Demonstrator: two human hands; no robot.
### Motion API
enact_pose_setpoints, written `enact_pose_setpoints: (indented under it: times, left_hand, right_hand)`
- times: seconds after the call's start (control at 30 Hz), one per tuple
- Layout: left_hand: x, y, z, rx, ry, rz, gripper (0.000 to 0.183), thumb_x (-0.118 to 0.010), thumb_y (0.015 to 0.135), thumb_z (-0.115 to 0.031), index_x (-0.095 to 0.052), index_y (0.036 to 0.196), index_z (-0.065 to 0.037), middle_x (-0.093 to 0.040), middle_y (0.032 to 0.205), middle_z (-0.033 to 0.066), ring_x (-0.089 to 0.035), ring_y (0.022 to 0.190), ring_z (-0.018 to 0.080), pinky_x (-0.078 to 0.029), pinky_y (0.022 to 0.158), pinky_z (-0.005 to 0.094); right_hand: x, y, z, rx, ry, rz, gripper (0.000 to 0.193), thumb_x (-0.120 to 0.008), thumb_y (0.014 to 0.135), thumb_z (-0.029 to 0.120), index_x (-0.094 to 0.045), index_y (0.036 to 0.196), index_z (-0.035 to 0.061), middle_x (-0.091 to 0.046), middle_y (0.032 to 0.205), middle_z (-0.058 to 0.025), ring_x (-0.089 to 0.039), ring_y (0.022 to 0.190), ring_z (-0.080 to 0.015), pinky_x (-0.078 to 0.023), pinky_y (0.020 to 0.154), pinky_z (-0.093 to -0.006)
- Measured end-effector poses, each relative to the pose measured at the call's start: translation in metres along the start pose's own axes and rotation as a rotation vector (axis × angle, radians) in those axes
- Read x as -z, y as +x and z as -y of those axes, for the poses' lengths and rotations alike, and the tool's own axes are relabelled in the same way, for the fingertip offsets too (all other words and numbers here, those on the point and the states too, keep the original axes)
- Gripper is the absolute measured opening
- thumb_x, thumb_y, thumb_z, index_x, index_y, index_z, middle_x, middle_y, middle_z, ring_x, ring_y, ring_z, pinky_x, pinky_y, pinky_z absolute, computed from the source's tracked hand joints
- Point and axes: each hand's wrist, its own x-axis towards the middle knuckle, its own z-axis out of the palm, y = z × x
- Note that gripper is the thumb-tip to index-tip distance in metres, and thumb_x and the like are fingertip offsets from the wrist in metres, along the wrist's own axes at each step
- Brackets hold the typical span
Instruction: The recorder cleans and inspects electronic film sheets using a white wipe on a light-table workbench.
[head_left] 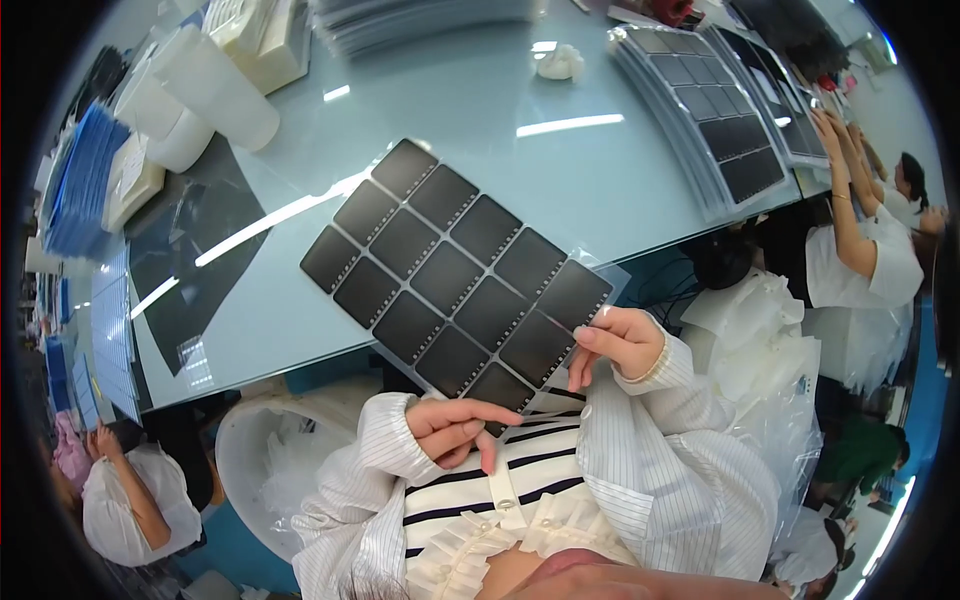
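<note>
A thin sheet (447,279) with rows of dark, rounded rectangular panels and pale lines between them lies tilted in front of me, over the table's near edge. My right hand (622,343) pinches its right corner, thumb and fingers closed on the margin. At the near corner is my left hand (450,428), its index finger laid along the sheet's edge and the other fingers curled. What lies under the sheet at that corner is hidden.
Stacked panel sheets (705,110) stand at the table's right. White cylindrical containers (215,90), blue sheets (85,185) and a dark film (195,250) occupy the left. A crumpled white lump (560,63) sits at the back. Below are a white bin (245,470) and plastic bags (760,370). Other people work on both sides.
</note>
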Motion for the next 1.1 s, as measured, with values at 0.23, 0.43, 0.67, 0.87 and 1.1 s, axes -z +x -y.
enact_pose_setpoints:
  times: [0.23,0.43,0.67,0.87,1.1]
  left_hand:
    - [0.000,-0.001,-0.016,-0.049,0.213,0.095,0.041,-0.043,0.096,-0.013,-0.039,0.134,0.002,-0.067,0.084,0.0093,-0.037,0.046,0.0037,-0.033,0.045,0.0177]
    - [0.015,-0.032,-0.040,-0.241,0.270,-0.197,0.045,-0.053,0.090,-0.024,-0.048,0.127,0.002,-0.067,0.079,0.0063,-0.042,0.048,0.0033,-0.035,0.047,0.0172]
    - [0.007,-0.021,-0.055,-0.338,0.329,-0.497,0.036,-0.052,0.090,-0.020,-0.055,0.117,0.004,-0.064,0.070,0.0088,-0.038,0.047,0.0035,-0.032,0.046,0.0172]
    - [-0.001,-0.007,-0.074,-0.295,0.461,-0.763,0.029,-0.053,0.089,-0.017,-0.061,0.111,0.000,-0.061,0.067,0.0048,-0.038,0.048,0.0035,-0.032,0.047,0.0176]
    - [0.022,0.007,-0.078,-0.313,0.684,-0.911,0.026,-0.054,0.089,-0.014,-0.062,0.112,-0.003,-0.061,0.069,0.0011,-0.044,0.055,0.0051,-0.038,0.052,0.0195]
  right_hand:
    - [0.032,-0.013,0.036,0.186,-0.192,-0.313,0.027,-0.049,0.092,0.010,-0.046,0.066,0.0020,-0.060,0.056,-0.0147,-0.060,0.046,-0.0202,-0.046,0.044,-0.0273]
    - [0.103,-0.060,0.092,0.507,-0.148,-0.783,0.018,-0.057,0.090,0.017,-0.060,0.090,-0.0012,-0.055,0.049,-0.0058,-0.052,0.034,-0.0143,-0.036,0.031,-0.0214]
    - [0.232,-0.063,0.092,0.667,0.013,-0.959,0.021,-0.060,0.089,0.019,-0.054,0.073,0.0073,-0.048,0.048,-0.0019,-0.040,0.036,-0.0102,-0.028,0.036,-0.0211]
    - [0.254,-0.047,0.084,0.440,0.097,-1.040,0.026,-0.062,0.088,0.020,-0.053,0.069,0.0044,-0.048,0.048,-0.0028,-0.043,0.038,-0.0108,-0.031,0.038,-0.0218]
    - [0.266,-0.043,0.085,0.481,-0.041,-1.201,0.032,-0.069,0.083,0.020,-0.053,0.100,-0.0017,-0.055,0.056,-0.0040,-0.046,0.037,-0.0098,-0.032,0.035,-0.0215]
